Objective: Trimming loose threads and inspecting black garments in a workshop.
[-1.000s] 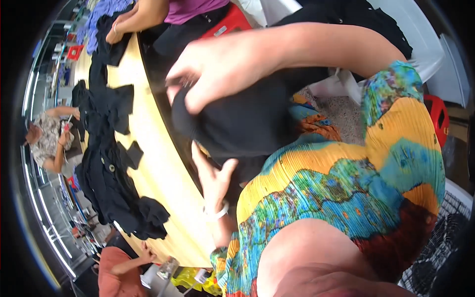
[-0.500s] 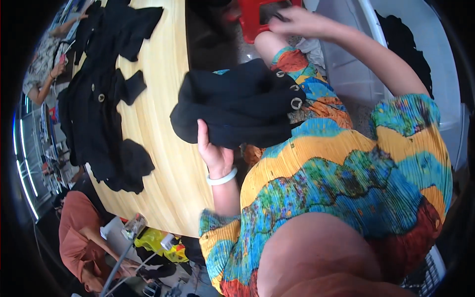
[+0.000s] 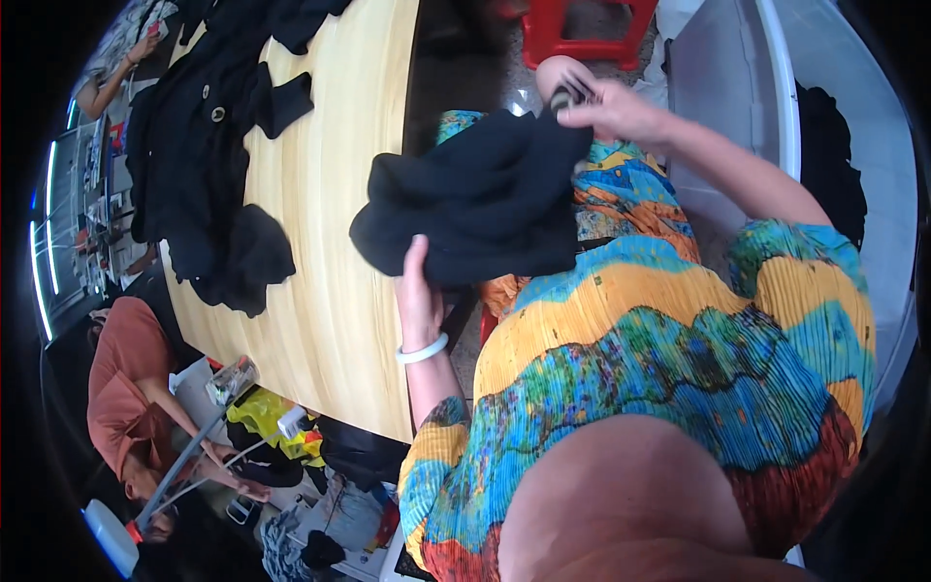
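A folded black knit garment hangs over my lap beside the table edge. My left hand grips its lower left part, thumb on top and the other fingers hidden beneath the cloth. At the garment's upper right corner, my right hand has its fingers closed on a small dark tool with pale streaks, too smeared to name its kind. Whether those fingers also pinch the cloth, I cannot tell. Another black garment with round buttons lies spread on the table at my left.
The light wood table fills the left side. A red plastic stool stands ahead, and a pale bin holding dark cloth is at my right. One person in rust-coloured clothes sits at lower left; another person's arm shows at upper left.
My right hand has come down with the small dark tool to the garment's corner. The garment's buttoned edge has turned upward, mostly out of sight. The view has shifted.
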A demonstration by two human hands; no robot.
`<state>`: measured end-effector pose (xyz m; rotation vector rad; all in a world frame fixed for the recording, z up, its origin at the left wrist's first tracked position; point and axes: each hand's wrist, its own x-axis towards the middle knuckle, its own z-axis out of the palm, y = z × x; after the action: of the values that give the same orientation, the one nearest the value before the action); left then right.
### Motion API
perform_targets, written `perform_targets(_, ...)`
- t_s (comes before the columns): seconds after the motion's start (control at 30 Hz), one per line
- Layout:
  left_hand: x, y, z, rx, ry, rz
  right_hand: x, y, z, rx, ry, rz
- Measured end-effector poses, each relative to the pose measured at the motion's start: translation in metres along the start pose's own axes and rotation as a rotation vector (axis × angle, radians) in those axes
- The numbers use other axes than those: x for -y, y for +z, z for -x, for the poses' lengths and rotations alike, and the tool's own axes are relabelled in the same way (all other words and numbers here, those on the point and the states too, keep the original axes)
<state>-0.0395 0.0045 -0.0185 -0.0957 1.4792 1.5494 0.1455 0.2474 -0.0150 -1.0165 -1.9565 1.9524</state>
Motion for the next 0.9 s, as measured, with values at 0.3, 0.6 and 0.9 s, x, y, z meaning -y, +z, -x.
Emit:
perform_targets(0.3, -0.042, 0.073, 0.02, 0.134, 1.007, -0.959, 0.133, 0.052, 0.001, 0.35, -0.492, 0.035)
perform_targets(0.6, -0.083, 0.061, 0.0, 0.339, 0.387, 0.157, 0.055, 0.02, -0.022, 0.136, -0.43, -0.008)
perform_targets(0.9, -0.12, 0.067, 0.043, 0.69, 0.495, 0.498, -0.015, 0.058, -0.032, 0.242, -0.057, -0.289)
